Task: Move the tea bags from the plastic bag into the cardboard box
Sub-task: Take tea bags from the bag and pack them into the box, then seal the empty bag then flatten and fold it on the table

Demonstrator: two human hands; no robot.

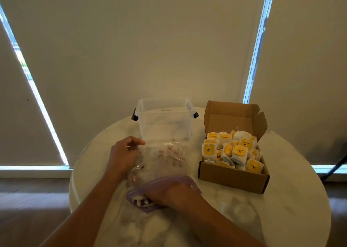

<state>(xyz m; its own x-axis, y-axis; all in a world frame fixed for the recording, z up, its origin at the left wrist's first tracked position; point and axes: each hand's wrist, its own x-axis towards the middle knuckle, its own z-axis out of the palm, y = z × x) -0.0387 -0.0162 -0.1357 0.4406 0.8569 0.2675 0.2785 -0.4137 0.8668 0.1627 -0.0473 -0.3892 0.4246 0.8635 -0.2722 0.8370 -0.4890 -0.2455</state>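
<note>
The plastic bag [159, 162] lies mid-table [281, 199], with tea bags [139, 202] at its purple mouth. The right hand [169, 192] reaches into that mouth, and its grip cannot be told. The left hand [124, 152] pinches the bag's 9 o'clock edge. The cardboard box [232, 179], seemingly near full, sits at 2 o'clock, and a clear tub [163, 119] at 12.

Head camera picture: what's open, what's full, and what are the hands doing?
Cardboard box, open, nearly full of tea bags.
Plastic bag, mouth open.
Clear plastic container, lid off.
Left hand, holds the bag's far end.
Right hand, inside the bag's mouth, grip hidden.
</note>
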